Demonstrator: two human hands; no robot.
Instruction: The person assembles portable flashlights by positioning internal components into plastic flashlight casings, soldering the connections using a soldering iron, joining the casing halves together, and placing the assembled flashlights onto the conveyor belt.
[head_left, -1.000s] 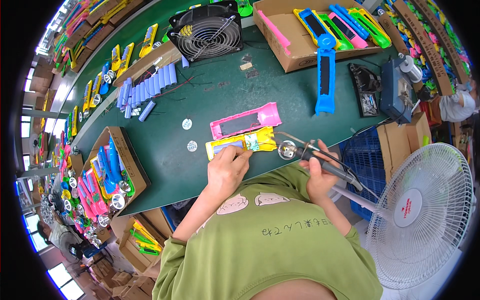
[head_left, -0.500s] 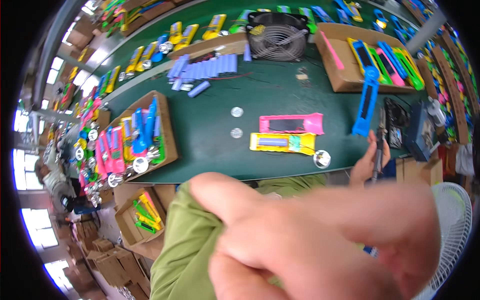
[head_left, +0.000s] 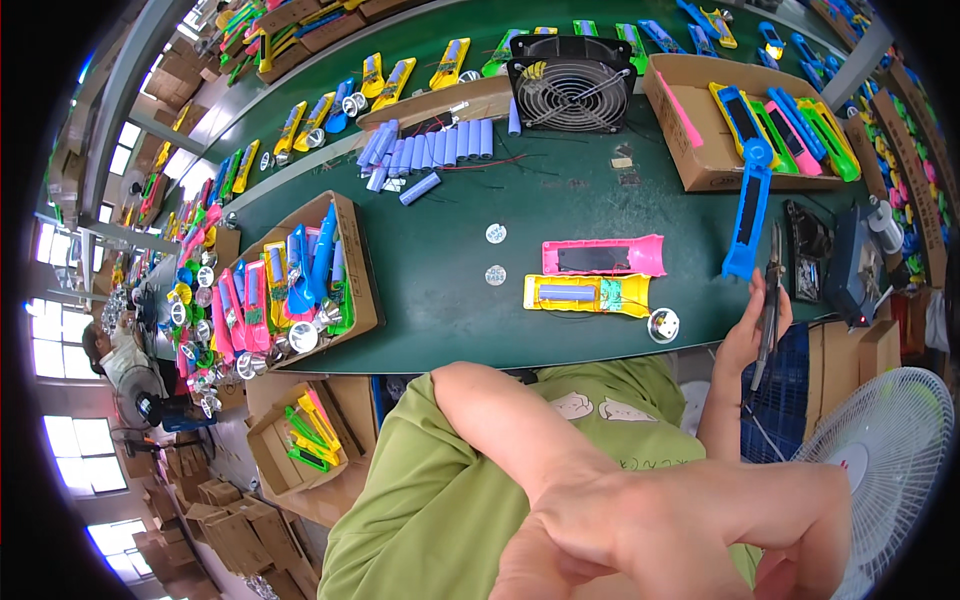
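Large and close at the lower edge, my left hand is raised with its fingers apart and bent, some fingertips cut off or hidden; nothing shows in it. At the table's right front edge, my right hand is closed round a slim dark tool with a cord below, apparently a soldering iron. Left of it lie an open yellow flashlight housing, with a purple battery cell and a green circuit board, and a pink housing half. A round silver lamp head is wired to the yellow one.
A blue housing leans from the right cardboard box. A black fan and several purple cells stand behind. Another box of housings is at left. A blue soldering station and white fan are at right.
My left hand has moved down, uncovering more of my shirt and the white fan. The whole view has shifted slightly. My right hand still holds the tool by the table edge.
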